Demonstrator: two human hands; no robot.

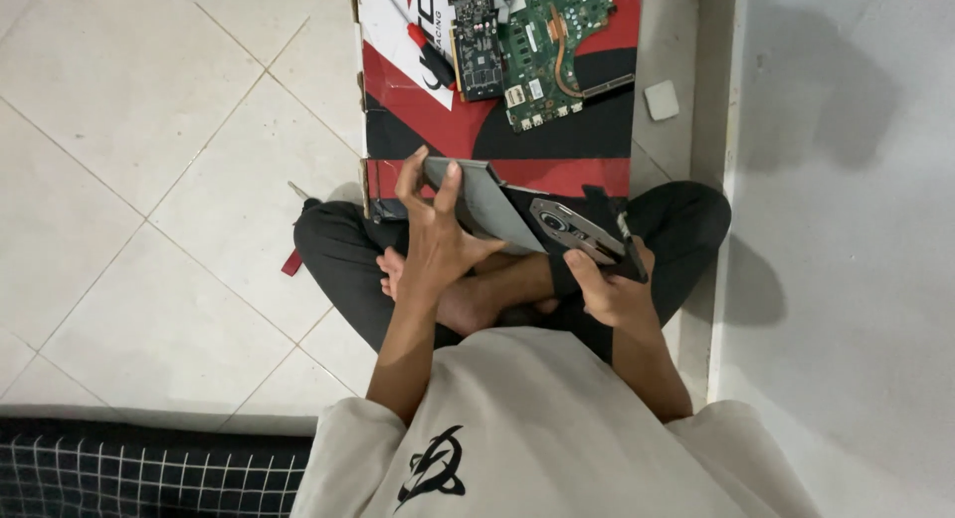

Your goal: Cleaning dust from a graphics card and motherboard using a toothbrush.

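The left hand (pixel 438 241) has its grip closed on the flat grey cover (pixel 485 202) of a slim optical drive (pixel 577 231) — thumb and fingers pinching its near-left edge, the panel tilted up. The right hand (pixel 612 291) grips the drive's black tray end, fingers wrapped beneath it. Beyond both grips, on a red-and-black mat (pixel 557 140) on the tiled floor (pixel 179 180), lie a green circuit board (pixel 552 40) and a red-handled screwdriver (pixel 413 25).

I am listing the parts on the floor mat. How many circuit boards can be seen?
2. A large green circuit board lies at the top of the red and black mat, and a smaller dark board lies touching its left side. More may be outside the picture.
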